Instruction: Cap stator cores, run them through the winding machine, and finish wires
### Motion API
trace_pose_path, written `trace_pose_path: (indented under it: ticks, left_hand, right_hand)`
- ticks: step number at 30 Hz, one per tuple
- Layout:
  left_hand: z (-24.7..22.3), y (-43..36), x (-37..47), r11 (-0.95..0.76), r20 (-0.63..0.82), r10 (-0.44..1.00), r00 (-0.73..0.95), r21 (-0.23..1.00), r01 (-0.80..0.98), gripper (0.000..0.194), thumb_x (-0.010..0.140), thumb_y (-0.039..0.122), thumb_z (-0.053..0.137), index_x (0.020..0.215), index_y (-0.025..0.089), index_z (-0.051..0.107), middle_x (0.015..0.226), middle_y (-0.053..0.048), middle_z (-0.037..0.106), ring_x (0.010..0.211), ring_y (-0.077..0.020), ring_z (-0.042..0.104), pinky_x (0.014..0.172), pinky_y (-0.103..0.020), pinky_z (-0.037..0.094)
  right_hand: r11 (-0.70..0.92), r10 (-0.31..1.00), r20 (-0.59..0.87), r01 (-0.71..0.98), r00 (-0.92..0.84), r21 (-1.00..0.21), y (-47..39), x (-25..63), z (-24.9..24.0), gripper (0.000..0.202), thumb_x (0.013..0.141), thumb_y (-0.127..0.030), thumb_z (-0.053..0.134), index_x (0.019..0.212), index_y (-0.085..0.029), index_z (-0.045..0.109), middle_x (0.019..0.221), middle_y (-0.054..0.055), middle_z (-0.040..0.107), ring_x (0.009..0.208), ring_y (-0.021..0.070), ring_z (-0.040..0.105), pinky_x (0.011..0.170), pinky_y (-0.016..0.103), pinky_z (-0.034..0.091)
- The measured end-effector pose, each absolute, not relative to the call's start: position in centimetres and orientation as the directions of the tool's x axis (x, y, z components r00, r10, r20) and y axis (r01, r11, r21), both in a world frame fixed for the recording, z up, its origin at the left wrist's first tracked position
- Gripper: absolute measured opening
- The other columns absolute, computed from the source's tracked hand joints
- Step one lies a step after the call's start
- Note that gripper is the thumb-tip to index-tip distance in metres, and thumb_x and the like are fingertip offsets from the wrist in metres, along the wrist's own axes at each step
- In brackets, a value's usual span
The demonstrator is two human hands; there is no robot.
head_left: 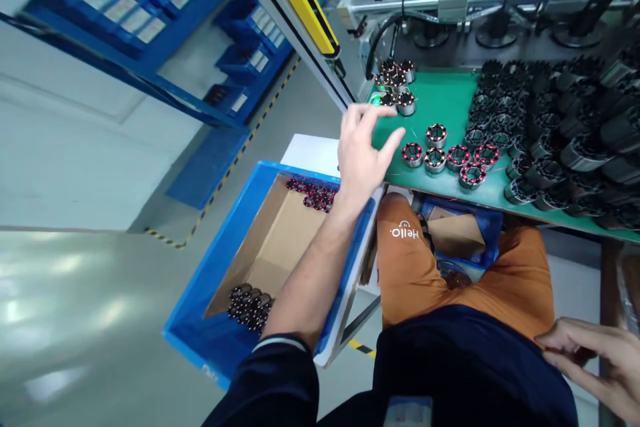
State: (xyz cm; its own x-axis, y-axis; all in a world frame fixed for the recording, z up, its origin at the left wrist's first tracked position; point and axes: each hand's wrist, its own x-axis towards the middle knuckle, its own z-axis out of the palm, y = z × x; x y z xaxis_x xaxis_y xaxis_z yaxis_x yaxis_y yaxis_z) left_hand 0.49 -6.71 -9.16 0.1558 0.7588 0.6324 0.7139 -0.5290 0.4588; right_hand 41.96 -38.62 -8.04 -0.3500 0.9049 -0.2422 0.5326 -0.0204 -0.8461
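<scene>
My left hand (pixel 364 150) hovers by the left edge of the green work surface (pixel 440 90), open, thumb and fingers apart, holding nothing. Just beyond its fingertips stands a cluster of copper-wound motor stators (pixel 406 104). To its right are several more wound stators, some with red windings (pixel 473 175) and some copper-coloured (pixel 436 135). My right hand (pixel 595 360) is low at the right, beside my thigh. Its fingertips and thumb are closed together in a pinch; anything between them is too small to make out.
Dark stator cores (pixel 545 127) stand in stacked rows on the right of the green surface. A blue bin (pixel 220 240) with a cardboard lining holds stators in two corners. Machine fixtures (pixel 500 30) line the back. A yellow-faced post (pixel 300 0) rises at the left.
</scene>
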Motion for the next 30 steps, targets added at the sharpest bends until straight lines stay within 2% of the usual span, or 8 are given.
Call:
trace_pose_path:
  ticks: [5, 11, 15, 19, 21, 23, 26, 30]
  left_hand:
    - [-9.7, 1.2, 1.7, -0.451, 0.569, 0.8, 0.191, 0.36, 0.817, 0.043, 0.08, 0.036, 0.106, 0.117, 0.026, 0.084, 0.15, -0.015, 0.073, 0.143, -0.0442, 0.057, 0.126, -0.08, 0.052]
    - [-6.9, 1.0, 4.0, -0.422, 0.488, 0.84, 0.236, 0.315, 0.85, 0.022, 0.094, 0.035, 0.099, 0.1, 0.021, 0.082, 0.156, -0.02, 0.074, 0.151, -0.0487, 0.058, 0.132, -0.08, 0.046]
    - [-2.6, -5.7, 5.8, -0.619, 0.638, 0.738, 0.22, 0.511, 0.596, 0.011, 0.105, 0.032, 0.084, 0.108, 0.024, 0.077, 0.128, -0.012, 0.082, 0.127, -0.0353, 0.077, 0.12, -0.061, 0.063]
    - [1.2, -14.0, 8.7, -0.739, 0.657, 0.596, 0.463, 0.673, -0.004, 0.06, 0.084, 0.02, 0.098, 0.13, 0.028, 0.061, 0.12, -0.001, 0.076, 0.104, -0.023, 0.09, 0.084, -0.034, 0.075]
    - [2.0, -17.1, 9.8, -0.676, 0.558, 0.548, 0.624, 0.734, -0.063, 0.063, 0.082, 0.018, 0.099, 0.133, 0.03, 0.064, 0.132, -0.001, 0.076, 0.105, -0.0233, 0.092, 0.08, -0.031, 0.075]
    - [1.6, -19.2, 10.6, -0.649, 0.459, 0.522, 0.719, 0.761, -0.015, 0.06, 0.082, 0.022, 0.1, 0.134, 0.03, 0.07, 0.126, 0.0, 0.082, 0.099, -0.0241, 0.091, 0.077, -0.031, 0.075]
    - [-0.2, -21.3, 11.3, -0.624, 0.464, 0.594, 0.657, 0.781, 0.013, 0.054, 0.088, 0.031, 0.102, 0.136, 0.032, 0.078, 0.124, -0.001, 0.09, 0.092, -0.0227, 0.09, 0.076, -0.03, 0.075]
    - [-2.5, -23.1, 11.8, -0.682, 0.628, 0.666, 0.402, 0.731, -0.012, 0.024, 0.105, 0.032, 0.096, 0.127, 0.03, 0.088, 0.119, 0.0, 0.094, 0.092, -0.0163, 0.091, 0.084, -0.024, 0.076]
  right_hand:
    - [0.003, 0.856, -0.285, 0.556, -0.431, -0.832, -37.8, 40.6, -7.1, 0.01, 0.099, -0.044, 0.084, 0.096, -0.037, 0.089, 0.078, -0.001, 0.085, 0.063, 0.0284, 0.086, 0.056, 0.028, 0.071]
    - [0.094, 0.881, -0.182, 0.54, -0.436, -0.836, -38.7, 39.3, -7.6, 0.009, 0.1, -0.039, 0.081, 0.1, -0.035, 0.089, 0.082, -0.002, 0.087, 0.067, 0.0233, 0.088, 0.064, 0.023, 0.072]
    - [0.03, 0.918, -0.194, 0.546, -0.347, -0.837, -37.8, 40.0, -6.8, 0.015, 0.107, -0.039, 0.086, 0.096, -0.029, 0.09, 0.079, 0.0, 0.084, 0.068, 0.0168, 0.084, 0.067, 0.018, 0.067]
    - [-0.125, 0.991, -0.132, 0.223, -0.013, -0.967, -34.8, 38.6, -3.6, 0.036, 0.115, -0.06, 0.079, 0.126, -0.028, 0.091, 0.095, 0.006, 0.09, 0.078, 0.02, 0.087, 0.075, 0.026, 0.074]
    - [-0.185, 0.981, -0.177, -0.12, -0.078, -0.975, -32.9, 37.3, -2.4, 0.069, 0.109, -0.083, 0.075, 0.158, -0.035, 0.078, 0.12, 0.008, 0.092, 0.1, 0.0274, 0.091, 0.08, 0.036, 0.078]
    - [-0.268, 0.953, -0.227, -0.213, -0.199, -0.94, -31.4, 36.0, -1.8, 0.07, 0.107, -0.068, 0.088, 0.167, -0.038, 0.071, 0.129, 0.007, 0.091, 0.114, 0.0303, 0.091, 0.091, 0.042, 0.08]
    - [-0.267, 0.949, -0.205, -0.263, -0.239, -0.927, -30.3, 35.0, -1.6, 0.048, 0.106, -0.051, 0.094, 0.151, -0.035, 0.084, 0.127, 0.005, 0.092, 0.113, 0.0273, 0.092, 0.104, 0.043, 0.078]
    - [-0.271, 0.961, -0.231, -0.358, -0.15, -0.894, -30.2, 34.6, -1.5, 0.039, 0.101, -0.058, 0.097, 0.13, -0.032, 0.091, 0.117, 0.004, 0.093, 0.102, 0.0257, 0.092, 0.102, 0.042, 0.079]
